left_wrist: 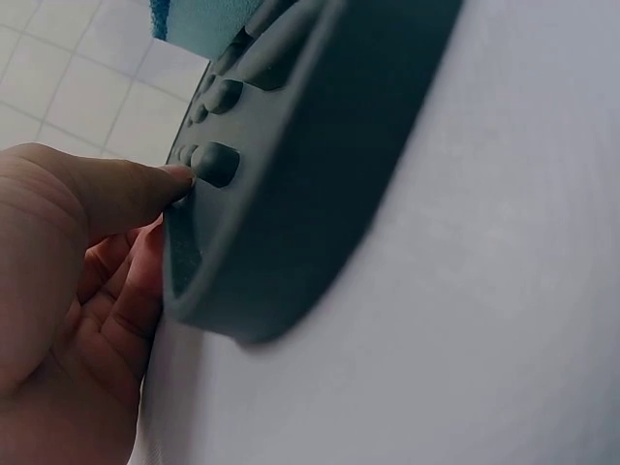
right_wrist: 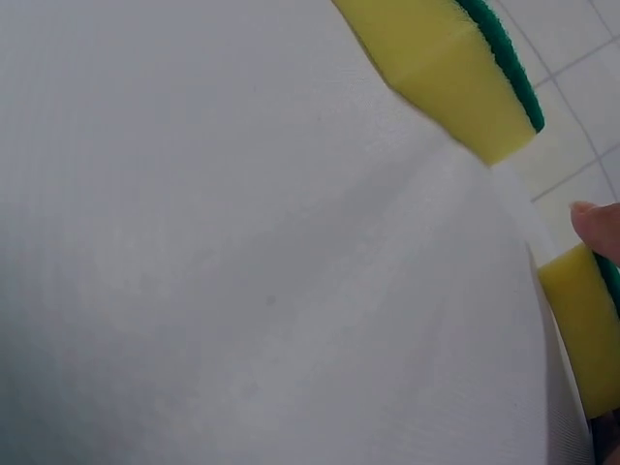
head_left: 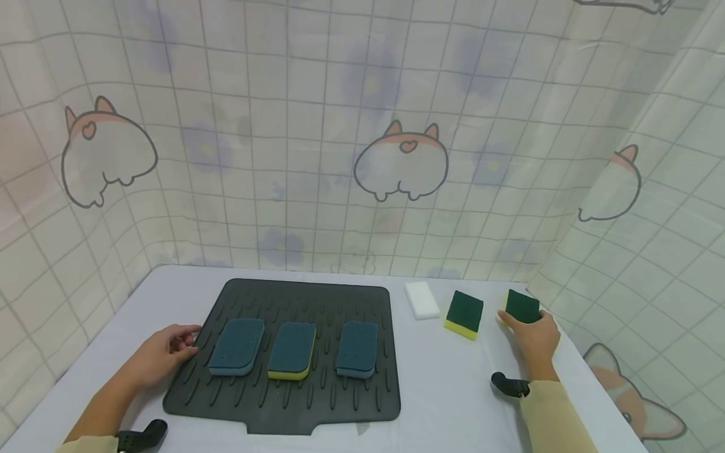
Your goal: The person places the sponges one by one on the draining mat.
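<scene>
A dark grey ridged drying mat (head_left: 308, 299) lies on the white table, and my left hand (head_left: 155, 357) pinches its left edge. In the left wrist view the thumb (left_wrist: 136, 194) sits on the mat's rim, with the other fingers curled below. Three sponges rest in a row on the mat: a blue sponge (head_left: 238, 346), a blue-topped yellow sponge (head_left: 292, 349) and another blue sponge (head_left: 357, 349). Off to the right, my right hand (head_left: 537, 340) grips a green-and-yellow sponge (head_left: 521, 306) by its sides; most of that hand lies outside the right wrist view.
Between the mat and the gripped sponge lie a white sponge (head_left: 421, 301) and a second green-and-yellow sponge (head_left: 464, 313). A grid-patterned curtain (head_left: 317, 189) with cartoon animals encloses the table's back and sides. Both wrists wear black camera straps.
</scene>
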Demonstrator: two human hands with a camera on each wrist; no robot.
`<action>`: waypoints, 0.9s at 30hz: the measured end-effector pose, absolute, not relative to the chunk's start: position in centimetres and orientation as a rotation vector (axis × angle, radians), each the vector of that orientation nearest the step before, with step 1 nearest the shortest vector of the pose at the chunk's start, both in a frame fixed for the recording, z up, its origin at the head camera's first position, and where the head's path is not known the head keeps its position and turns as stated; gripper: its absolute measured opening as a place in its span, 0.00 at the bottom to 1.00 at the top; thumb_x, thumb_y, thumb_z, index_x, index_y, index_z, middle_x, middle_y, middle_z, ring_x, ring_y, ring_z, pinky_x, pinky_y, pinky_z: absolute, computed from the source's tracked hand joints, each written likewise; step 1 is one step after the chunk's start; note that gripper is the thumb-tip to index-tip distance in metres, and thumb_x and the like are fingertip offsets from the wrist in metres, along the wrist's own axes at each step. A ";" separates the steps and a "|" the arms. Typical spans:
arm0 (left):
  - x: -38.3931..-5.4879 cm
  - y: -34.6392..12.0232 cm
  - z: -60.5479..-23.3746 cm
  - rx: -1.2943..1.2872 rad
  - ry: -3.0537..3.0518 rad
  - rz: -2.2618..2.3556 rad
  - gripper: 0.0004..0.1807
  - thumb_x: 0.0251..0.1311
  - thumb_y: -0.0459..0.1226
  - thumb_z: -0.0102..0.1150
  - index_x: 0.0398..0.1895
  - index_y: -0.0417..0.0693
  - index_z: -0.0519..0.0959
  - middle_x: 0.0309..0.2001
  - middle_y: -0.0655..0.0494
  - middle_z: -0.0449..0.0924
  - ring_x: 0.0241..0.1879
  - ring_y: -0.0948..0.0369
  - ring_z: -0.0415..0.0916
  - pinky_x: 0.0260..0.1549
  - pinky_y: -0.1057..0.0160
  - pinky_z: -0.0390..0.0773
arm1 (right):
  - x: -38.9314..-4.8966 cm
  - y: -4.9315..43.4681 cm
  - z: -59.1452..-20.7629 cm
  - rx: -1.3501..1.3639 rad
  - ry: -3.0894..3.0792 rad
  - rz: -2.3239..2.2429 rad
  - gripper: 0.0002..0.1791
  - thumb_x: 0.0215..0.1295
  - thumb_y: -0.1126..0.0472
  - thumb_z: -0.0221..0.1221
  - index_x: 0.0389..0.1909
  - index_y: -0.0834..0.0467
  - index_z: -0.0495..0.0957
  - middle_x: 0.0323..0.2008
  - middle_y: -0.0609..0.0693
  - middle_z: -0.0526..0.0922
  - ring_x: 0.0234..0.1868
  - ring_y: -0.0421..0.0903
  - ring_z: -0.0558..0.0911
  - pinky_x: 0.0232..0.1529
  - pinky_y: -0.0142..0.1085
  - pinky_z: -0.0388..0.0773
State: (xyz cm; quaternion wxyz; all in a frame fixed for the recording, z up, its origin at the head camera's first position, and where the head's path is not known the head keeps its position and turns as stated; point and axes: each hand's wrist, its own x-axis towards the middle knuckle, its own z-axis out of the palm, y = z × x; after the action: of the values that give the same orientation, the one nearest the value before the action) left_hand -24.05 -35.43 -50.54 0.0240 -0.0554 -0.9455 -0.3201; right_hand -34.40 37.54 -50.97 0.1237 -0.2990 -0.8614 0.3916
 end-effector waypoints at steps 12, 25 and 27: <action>-24.1 -35.3 -50.3 -0.149 -2.949 -0.992 0.26 0.65 0.32 0.65 0.64 0.30 0.74 0.42 0.51 0.75 0.36 0.65 0.69 0.32 0.66 0.72 | -34.2 37.7 -51.4 -0.863 -2.494 1.128 0.59 0.61 0.39 0.68 0.78 0.70 0.49 0.74 0.73 0.60 0.74 0.69 0.61 0.74 0.61 0.59; -24.0 -35.3 -50.4 -0.135 -2.944 -0.990 0.26 0.65 0.33 0.64 0.65 0.31 0.74 0.43 0.51 0.75 0.37 0.65 0.69 0.33 0.66 0.72 | -34.1 37.6 -51.6 -0.843 -2.516 1.084 0.59 0.62 0.39 0.68 0.78 0.70 0.50 0.74 0.73 0.60 0.74 0.70 0.61 0.74 0.61 0.58; -23.9 -35.4 -50.4 -0.135 -2.943 -0.996 0.26 0.66 0.33 0.64 0.65 0.31 0.74 0.43 0.51 0.75 0.37 0.65 0.69 0.33 0.66 0.72 | -34.2 37.6 -51.8 -0.843 -2.517 1.081 0.59 0.62 0.38 0.67 0.79 0.70 0.50 0.74 0.72 0.59 0.74 0.69 0.61 0.75 0.61 0.57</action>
State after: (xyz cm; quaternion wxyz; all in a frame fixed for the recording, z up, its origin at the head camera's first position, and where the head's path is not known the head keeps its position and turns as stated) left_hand -23.93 -35.35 -50.44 0.0158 -0.0433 -0.9463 -0.3201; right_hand -34.17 37.59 -51.76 0.1374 -0.2914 -0.8698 0.3736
